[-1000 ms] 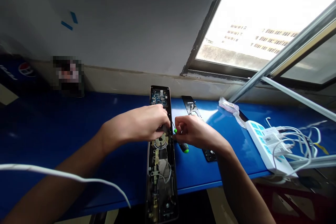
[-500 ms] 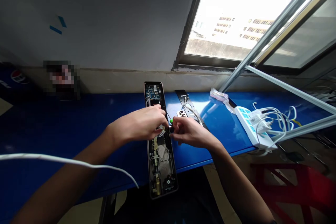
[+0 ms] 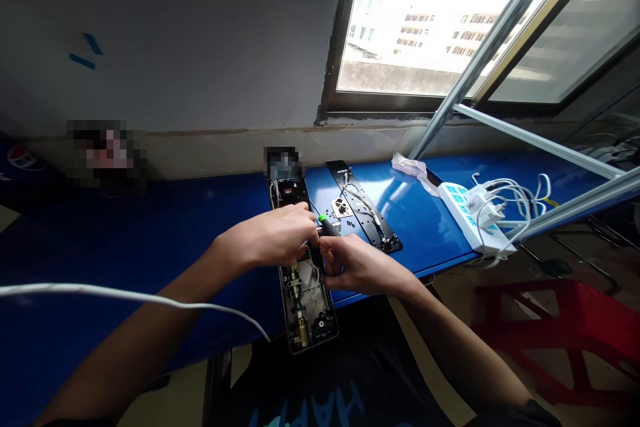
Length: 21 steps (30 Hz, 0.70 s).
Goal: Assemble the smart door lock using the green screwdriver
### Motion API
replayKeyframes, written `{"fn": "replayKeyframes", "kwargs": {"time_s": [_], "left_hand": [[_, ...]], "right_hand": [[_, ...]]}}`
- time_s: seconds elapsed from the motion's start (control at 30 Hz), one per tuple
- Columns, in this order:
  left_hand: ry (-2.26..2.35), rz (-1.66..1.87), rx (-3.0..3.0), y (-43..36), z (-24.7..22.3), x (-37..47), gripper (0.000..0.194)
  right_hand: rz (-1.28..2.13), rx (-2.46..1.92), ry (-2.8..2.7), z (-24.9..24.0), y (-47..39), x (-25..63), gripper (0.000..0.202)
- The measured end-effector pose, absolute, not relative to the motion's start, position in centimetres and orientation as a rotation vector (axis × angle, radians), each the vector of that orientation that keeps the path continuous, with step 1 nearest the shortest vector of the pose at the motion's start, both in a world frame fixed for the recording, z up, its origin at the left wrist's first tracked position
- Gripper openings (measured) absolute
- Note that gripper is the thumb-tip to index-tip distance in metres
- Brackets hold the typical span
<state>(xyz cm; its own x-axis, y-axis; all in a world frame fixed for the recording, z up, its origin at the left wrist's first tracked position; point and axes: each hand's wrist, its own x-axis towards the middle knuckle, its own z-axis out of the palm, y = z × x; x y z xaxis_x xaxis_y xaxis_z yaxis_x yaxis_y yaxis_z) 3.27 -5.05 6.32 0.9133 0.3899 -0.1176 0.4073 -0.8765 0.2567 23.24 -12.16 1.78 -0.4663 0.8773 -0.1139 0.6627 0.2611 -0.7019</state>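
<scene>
A long, narrow black device housing [image 3: 327, 321] sits open at the table edge, showing brass fittings [image 3: 300, 330], wires and a small black part inside. My left hand [image 3: 285, 233] reaches over its middle from the left, fingers bent down and closed; what they grip is hidden. My right hand [image 3: 357, 263] is curled at the housing's right side, close to my left fingertips; I cannot make out what it holds. A screwdriver with a green-and-black handle [image 3: 327, 223] shows just above my right fingers. Whether they touch it is unclear.
Right of the housing lie a black perforated plate [image 3: 383, 230] with cable, a small white piece [image 3: 341, 207] and scattered screws [image 3: 351, 223]. Farther right are a plastic bag [image 3: 415, 169], a power strip [image 3: 463, 210] and a metal frame [image 3: 540, 140]. A white cable [image 3: 165, 302] crosses my left arm.
The view has shifted, and more of the housing's contents and the plate shows. My right hand sits lower against the screwdriver, uncovering more of its handle. My left hand stays over the housing.
</scene>
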Motion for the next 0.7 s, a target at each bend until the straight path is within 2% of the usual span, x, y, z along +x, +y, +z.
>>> {"fn": "replayKeyframes", "kwargs": {"time_s": [0.27,0.5,0.7], "left_hand": [[0.623,-0.035,2.778,-4.2,6.5,2.5,0.021],[0.736,0.064,2.763,-3.2,8.4,0.6,0.024],[0.981,0.313,2.732,-1.0,9.1,-2.3,0.026]], "right_hand": [[0.966,-1.509,-2.157,0.8,-13.2,22.2,0.029],[0.995,-1.425,-2.257,2.6,-12.3,23.5,0.027],[0.752,-1.453,-2.32,6.6,-6.9,23.8,0.004]]}}
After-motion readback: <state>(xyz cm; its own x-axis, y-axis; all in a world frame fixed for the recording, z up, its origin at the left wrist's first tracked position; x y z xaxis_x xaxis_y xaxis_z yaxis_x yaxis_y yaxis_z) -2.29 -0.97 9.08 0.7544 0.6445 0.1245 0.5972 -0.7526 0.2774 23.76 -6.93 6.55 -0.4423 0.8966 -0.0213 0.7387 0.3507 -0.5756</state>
